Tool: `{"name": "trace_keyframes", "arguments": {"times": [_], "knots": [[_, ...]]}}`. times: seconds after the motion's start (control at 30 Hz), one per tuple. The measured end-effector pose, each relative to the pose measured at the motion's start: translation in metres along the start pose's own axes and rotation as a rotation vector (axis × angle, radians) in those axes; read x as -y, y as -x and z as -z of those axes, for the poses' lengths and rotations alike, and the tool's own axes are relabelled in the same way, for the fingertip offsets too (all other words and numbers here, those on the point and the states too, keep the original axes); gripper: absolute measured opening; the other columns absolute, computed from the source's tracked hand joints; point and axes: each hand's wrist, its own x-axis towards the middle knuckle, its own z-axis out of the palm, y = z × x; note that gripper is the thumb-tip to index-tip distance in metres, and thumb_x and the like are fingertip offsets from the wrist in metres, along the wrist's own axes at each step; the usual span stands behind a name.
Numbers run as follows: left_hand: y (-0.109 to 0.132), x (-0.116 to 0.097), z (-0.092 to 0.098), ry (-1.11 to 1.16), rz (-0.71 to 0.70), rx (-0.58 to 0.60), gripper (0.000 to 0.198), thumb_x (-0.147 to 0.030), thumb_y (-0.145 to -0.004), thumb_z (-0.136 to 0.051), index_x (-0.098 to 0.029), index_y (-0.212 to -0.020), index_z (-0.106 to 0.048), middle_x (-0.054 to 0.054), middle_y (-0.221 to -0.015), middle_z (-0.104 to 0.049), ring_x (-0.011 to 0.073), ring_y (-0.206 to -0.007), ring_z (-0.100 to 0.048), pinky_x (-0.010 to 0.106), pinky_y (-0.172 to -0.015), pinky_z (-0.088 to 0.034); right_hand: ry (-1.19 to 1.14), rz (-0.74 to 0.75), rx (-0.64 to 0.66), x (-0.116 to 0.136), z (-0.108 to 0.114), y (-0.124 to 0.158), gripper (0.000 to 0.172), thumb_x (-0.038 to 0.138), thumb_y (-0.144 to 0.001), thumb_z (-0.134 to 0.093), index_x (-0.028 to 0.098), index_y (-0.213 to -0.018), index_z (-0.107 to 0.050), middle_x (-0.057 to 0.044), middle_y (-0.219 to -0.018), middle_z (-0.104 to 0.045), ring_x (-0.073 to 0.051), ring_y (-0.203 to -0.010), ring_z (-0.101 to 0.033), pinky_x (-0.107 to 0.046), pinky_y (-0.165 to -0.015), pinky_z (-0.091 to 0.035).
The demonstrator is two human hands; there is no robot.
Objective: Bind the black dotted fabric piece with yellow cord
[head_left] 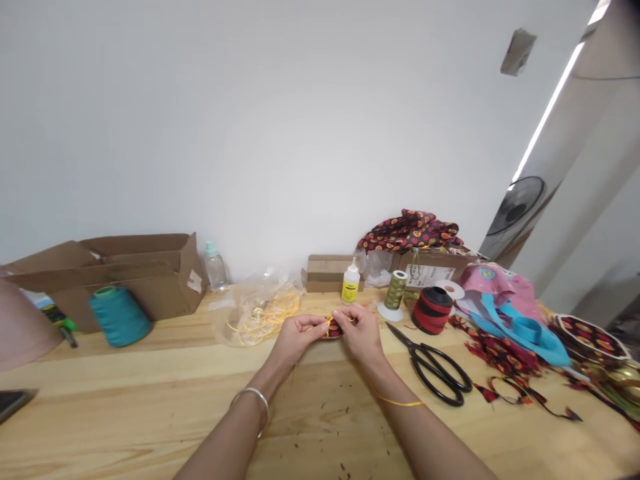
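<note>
Centrally, just below the middle of the frame: one small dark fabric piece with red and orange patterning (335, 331), yellow cord (329, 323) across it, held between two bare hands over a pale wooden tabletop (175, 413). Left hand (298, 336), with a silver-coloured metal bangle (255, 391) at the wrist: thumb and fingers pinched on the piece's left end, at the cord. Right hand (363, 333): thumb and fingertips closed on its right end; a thin yellow strand (400, 403) crosses the forearm. Whether either hand grips cord, fabric or both: cannot be told. Right of centre: one white squeeze bottle with yellow label (351, 285), near a small open brown cardboard box (325, 269); one olive-green thread spool (396, 292), upright; one red-and-black thread spool (431, 311); one pair of black metal scissors (413, 347), points toward the upper left. Right side of the frame: dark red patterned fabric scraps (505, 353), pink printed cloth (487, 280), sky-blue fabric strip (527, 333); above, bunched dark patterned cloth (410, 232). Left of centre: clear plastic bag (220, 320) with a loose yellow cord tangle (280, 310). Left side: one teal thread cone (120, 319), tilted, before a long open brown carton (167, 283); one clear bottle with mint-green cap (216, 270).
</note>
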Motion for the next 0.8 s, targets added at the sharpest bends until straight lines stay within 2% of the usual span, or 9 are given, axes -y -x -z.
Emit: {"name": "trace_keyframes", "arguments": {"times": [0.17,0.33,0.47,0.67,0.8], "knots": [[-0.0003,0.0011,0.0026,0.010,-0.010,0.024,0.028,-0.029,-0.060,-0.062,-0.009,-0.079,-0.065,0.008,-0.069,-0.067,0.0155,-0.062,-0.058,0.025,-0.062,-0.043,-0.042,0.029,0.023,-0.0002,0.0004,0.0003,0.022,0.033,-0.071,-0.050,0.016,-0.062,-0.062,0.000,-0.056,-0.051,-0.011,-0.055,-0.045,-0.021,-0.051,-0.035],[-0.0030,0.0052,0.0040,-0.016,-0.021,-0.011,0.030,-0.032,-0.057,-0.064,-0.009,-0.076,-0.066,0.007,-0.064,-0.067,0.0152,-0.058,-0.058,0.026,-0.059,-0.044,-0.061,0.042,0.045,0.0012,0.0001,0.0012,0.021,0.032,-0.071,-0.050,0.016,-0.063,-0.062,-0.001,-0.056,-0.051,-0.012,-0.056,-0.046,-0.021,-0.051,-0.035],[-0.0035,0.0046,0.0023,-0.030,-0.011,-0.043,0.024,-0.030,-0.055,-0.065,-0.011,-0.069,-0.066,0.005,-0.061,-0.067,0.0135,-0.053,-0.056,0.024,-0.056,-0.043,-0.054,0.061,0.069,0.0051,0.0007,0.0018,0.022,0.031,-0.071,-0.050,0.015,-0.060,-0.061,0.001,-0.054,-0.048,-0.010,-0.053,-0.043,-0.021,-0.049,-0.034],[-0.0004,0.0010,0.0008,-0.072,-0.027,-0.034,0.024,-0.030,-0.057,-0.063,-0.012,-0.072,-0.067,0.006,-0.066,-0.067,0.0159,-0.061,-0.057,0.025,-0.058,-0.042,-0.078,0.040,0.059,0.0067,0.0006,0.0013,0.022,0.031,-0.071,-0.049,0.015,-0.061,-0.061,0.000,-0.055,-0.048,-0.011,-0.054,-0.044,-0.020,-0.049,-0.034],[0.0005,0.0006,0.0006,-0.119,-0.019,-0.055,0.020,-0.030,-0.056,-0.063,-0.013,-0.067,-0.067,0.002,-0.053,-0.065,0.0138,-0.053,-0.055,0.021,-0.050,-0.040,-0.058,0.008,0.068,0.0007,-0.0022,0.0018,0.023,0.032,-0.072,-0.047,0.015,-0.062,-0.059,0.000,-0.057,-0.050,-0.011,-0.055,-0.046,-0.020,-0.050,-0.035]]}}
